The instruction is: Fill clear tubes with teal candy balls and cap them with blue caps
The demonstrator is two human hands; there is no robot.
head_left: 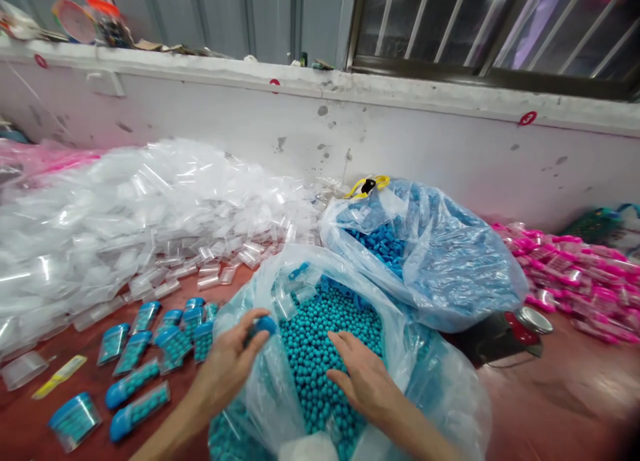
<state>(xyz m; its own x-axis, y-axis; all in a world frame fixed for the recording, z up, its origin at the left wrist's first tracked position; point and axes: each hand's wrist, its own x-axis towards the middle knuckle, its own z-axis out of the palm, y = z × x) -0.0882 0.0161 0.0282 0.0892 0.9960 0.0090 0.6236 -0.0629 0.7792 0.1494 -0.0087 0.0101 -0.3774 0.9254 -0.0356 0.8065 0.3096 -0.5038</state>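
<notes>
My left hand (233,354) is closed around something with a rounded blue cap (265,325), at the left rim of an open plastic bag (400,314). Whether a clear container hangs below that cap is hidden by my fingers. Turquoise beads (315,354) fill the bag, and a few clear containers (285,301) lie on them at the back. Over the beads, my right hand (363,374) has its fingers apart and holds nothing. Left of the bag, several bead-filled containers with blue caps (133,351) rest on the red surface (200,417).
A heap of clear containers (165,227) spreads along the wall at left. Behind the beads stands a bag of blue caps (380,247). Pink items (585,274) are piled at right, near a dark object with a round metal top (535,319). A yellow cutter (59,377) lies at left.
</notes>
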